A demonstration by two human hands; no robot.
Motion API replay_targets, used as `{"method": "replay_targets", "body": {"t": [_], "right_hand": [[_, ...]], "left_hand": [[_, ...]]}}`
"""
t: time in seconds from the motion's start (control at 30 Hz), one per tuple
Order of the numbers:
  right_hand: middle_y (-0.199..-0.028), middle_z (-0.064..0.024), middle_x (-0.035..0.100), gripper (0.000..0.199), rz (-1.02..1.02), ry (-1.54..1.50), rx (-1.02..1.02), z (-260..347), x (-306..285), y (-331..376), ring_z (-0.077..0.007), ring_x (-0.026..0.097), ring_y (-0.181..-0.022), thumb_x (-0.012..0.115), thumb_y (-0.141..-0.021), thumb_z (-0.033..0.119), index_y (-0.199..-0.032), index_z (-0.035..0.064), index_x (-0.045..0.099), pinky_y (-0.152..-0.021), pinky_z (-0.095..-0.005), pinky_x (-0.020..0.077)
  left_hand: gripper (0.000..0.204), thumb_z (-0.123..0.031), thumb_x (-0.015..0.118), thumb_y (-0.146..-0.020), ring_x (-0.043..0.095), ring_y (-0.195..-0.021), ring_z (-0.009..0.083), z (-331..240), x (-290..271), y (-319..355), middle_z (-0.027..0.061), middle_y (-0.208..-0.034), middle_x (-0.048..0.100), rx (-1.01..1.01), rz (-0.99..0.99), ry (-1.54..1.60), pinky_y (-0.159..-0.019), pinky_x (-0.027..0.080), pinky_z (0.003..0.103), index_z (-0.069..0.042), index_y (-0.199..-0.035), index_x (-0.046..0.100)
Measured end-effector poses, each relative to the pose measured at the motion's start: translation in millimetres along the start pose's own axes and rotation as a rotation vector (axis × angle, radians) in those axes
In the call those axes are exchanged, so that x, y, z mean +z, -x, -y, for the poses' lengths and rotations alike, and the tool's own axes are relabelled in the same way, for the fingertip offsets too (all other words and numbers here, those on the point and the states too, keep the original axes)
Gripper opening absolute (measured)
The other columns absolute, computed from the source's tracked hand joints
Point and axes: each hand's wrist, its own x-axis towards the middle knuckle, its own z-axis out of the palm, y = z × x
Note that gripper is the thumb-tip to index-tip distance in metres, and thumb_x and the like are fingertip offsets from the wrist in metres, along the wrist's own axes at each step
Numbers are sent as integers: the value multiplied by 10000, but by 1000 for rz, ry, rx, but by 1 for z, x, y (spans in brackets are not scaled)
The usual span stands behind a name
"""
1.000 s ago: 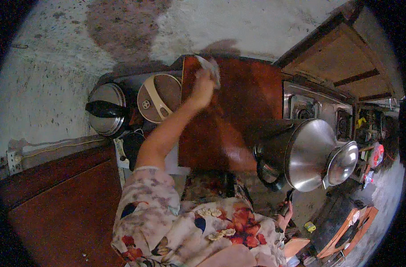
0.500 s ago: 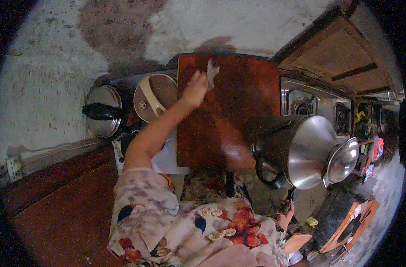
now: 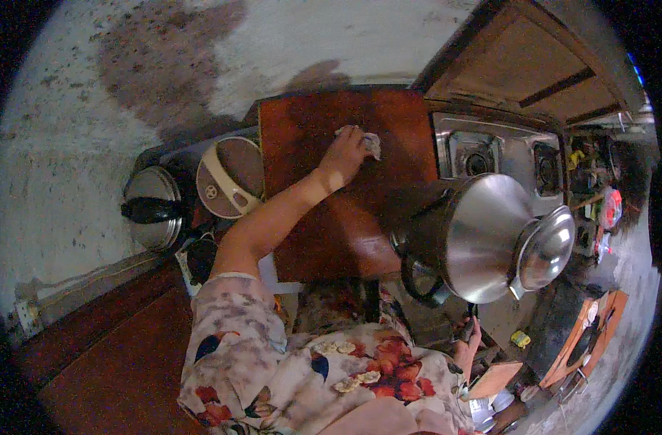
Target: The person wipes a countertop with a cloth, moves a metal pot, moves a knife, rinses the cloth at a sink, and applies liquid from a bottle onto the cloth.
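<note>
My left hand (image 3: 343, 156) lies palm down on the red-brown countertop (image 3: 324, 239), fingers curled over a small grey rag (image 3: 369, 143) and pressing it flat; the rag shows just past my fingertips, near the far edge of the counter & a bit right of its middle. My arm runs back diagonally across the counter toward its near-left corner.

My right hand (image 3: 467, 341) is low, off the near edge, clenched on the dark handle of a big steel kettle (image 3: 483, 239), which I hold tilted over the counter's right side. Its body & domed lid block my view of the near-right corner and part of the stove.

Just right of the counter, touching its edge: a steel gas stove (image 3: 490, 148) w/ two burners. Off the left edge: a round cooker w/ a cream-coloured lid handle (image 3: 229, 177), then a steel pot w/ a black knob (image 3: 151, 209) further left. Stained plaster wall (image 3: 200, 65) behind all of it.

Vs. half a sec ago: hand & rag were nearer the far-left corner, rag sticking up; now they're further right along the far edge, rag flat. Kettle about where it was.
</note>
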Motion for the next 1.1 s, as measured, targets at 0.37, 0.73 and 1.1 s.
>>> {"method": "replay_targets", "body": {"t": [0.37,0.73,1.1], "right_hand": [[-720,-37,578,132,-27,60,-170,-14,-15,7,-181,536,-621,574,-881,204,-845,81,544,-570,-317,456],[-772,-57,591,166,-70,172,-312,-24,-13,19,-191,546,-616,579,-867,212,-951,79,527,-586,-333,480],[-727,-27,582,161,-33,-106,-16,-22,-33,8,-197,540,-635,573,-874,250,-865,92,541,-574,-342,449]], "left_hand": [[302,-56,572,-758,508,-1028,299,33,33,-61,129,-1114,558,-286,-99,-384,-890,427,364,-15,-1053,622],[172,-64,571,-737,490,-978,365,-9,57,-118,211,-989,550,-403,-243,261,-915,382,473,55,-837,645],[175,-16,501,-798,516,-1020,382,64,16,-54,210,-984,590,-442,-474,-229,-898,428,426,46,-898,631]]}}
